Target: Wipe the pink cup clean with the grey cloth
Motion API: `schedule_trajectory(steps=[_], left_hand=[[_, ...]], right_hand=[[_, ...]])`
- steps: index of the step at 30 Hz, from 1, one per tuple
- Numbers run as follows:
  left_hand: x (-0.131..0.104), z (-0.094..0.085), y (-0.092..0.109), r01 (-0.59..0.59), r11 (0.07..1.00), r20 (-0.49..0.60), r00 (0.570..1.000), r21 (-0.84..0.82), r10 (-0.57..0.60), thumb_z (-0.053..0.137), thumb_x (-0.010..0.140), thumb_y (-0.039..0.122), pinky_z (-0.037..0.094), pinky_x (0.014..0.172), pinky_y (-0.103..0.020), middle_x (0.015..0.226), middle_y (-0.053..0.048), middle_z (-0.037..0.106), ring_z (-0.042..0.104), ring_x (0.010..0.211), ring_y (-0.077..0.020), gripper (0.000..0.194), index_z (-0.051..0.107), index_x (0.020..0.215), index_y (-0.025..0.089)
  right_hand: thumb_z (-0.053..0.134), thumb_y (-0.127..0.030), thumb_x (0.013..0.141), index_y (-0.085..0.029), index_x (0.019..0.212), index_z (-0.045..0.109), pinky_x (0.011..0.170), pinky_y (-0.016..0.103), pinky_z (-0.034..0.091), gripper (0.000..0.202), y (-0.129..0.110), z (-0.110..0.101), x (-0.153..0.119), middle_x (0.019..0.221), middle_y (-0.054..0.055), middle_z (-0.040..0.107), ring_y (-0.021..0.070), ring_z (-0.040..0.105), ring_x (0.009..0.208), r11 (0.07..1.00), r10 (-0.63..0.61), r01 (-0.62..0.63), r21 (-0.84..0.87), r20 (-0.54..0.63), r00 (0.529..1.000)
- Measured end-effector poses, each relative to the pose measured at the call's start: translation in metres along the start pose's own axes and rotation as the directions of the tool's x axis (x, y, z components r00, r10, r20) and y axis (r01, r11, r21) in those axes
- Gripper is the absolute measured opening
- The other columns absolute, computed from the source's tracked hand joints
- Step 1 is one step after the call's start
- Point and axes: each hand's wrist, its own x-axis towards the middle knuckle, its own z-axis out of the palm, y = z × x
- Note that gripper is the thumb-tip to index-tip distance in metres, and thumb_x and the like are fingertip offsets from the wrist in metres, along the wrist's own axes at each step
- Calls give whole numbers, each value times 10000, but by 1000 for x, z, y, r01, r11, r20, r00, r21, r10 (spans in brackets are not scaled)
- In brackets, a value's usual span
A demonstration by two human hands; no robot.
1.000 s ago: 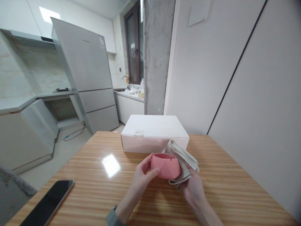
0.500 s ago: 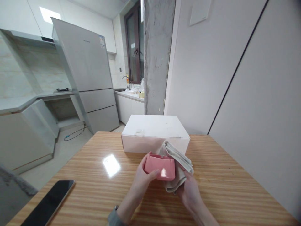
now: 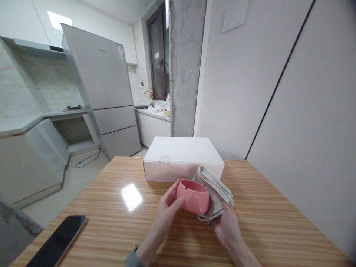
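A glossy pink ashtray [image 3: 193,198] with faceted sides and notches in its rim is held above the table, its opening tipped partly toward me. My left hand [image 3: 168,204] grips its left side, thumb on the near face and fingers around the back. Folded grey cloth [image 3: 215,193] is bunched in my right hand [image 3: 226,222], closed around its lower right part. The cloth lies against the ashtray's right side, and some of my right fingers are hidden beneath it.
Behind my hands a white cardboard box [image 3: 183,150] stands on the striped wooden table [image 3: 105,196]. A black phone [image 3: 58,241] lies at the table's left edge. Farther back are a grey refrigerator [image 3: 100,74], a sink counter [image 3: 152,120] and a concrete pillar [image 3: 185,70].
The ashtray has turned in my left hand, so that its opening and notched rim show more. Cloth and right hand have shifted slightly right.
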Motion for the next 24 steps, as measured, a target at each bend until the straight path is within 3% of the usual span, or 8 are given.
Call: schedule_trajectory(steps=[6,9,12,16,19,24], left_hand=[[2,-7,-6,-20,999,12,1000,-34,20,860,533,269,435,968,-396,1329,-146,567,534,1177,-328,840,539,1306,197],[-1,-5,-9,51,991,113,993,-125,-37,867,522,305,433,958,-381,1311,-152,576,530,1172,-313,925,474,1351,188],[-5,-1,-8,57,995,182,983,-83,-41,864,515,323,455,907,-357,1234,-139,620,569,1093,-290,900,491,1322,180],[-4,2,-3,6,999,66,998,50,-10,837,508,271,490,807,-320,1124,-121,658,605,976,-263,795,534,1233,156],[-2,3,-2,-22,991,-28,999,130,26,831,488,238,506,775,-322,1116,-118,655,614,941,-260,836,496,1249,154],[-3,4,-8,-67,960,-102,990,273,98,869,469,225,466,934,-368,1311,-145,551,548,1142,-307,1040,363,1376,178]], right_hand=[[753,-319,603,-215,940,750,910,434,504,352,-4,7,-6,920,68,781,309,667,1020,997,77,-77,5,82,994],[758,-334,592,-212,873,760,899,427,514,306,-6,8,-8,851,56,787,306,681,981,993,113,-114,6,40,993],[745,-349,610,-200,854,760,896,426,518,286,-6,7,-8,796,52,787,303,684,976,986,166,-166,10,24,986],[760,-328,610,-199,925,745,893,416,523,340,0,3,-8,867,51,786,291,694,955,995,99,-99,-2,50,994],[788,-284,572,-224,964,736,889,396,530,399,6,2,-9,908,33,784,276,704,930,999,36,-36,-5,16,999],[776,-300,601,-244,1026,719,903,370,528,432,10,4,-9,1007,29,767,252,702,940,998,67,-67,21,18,998]])
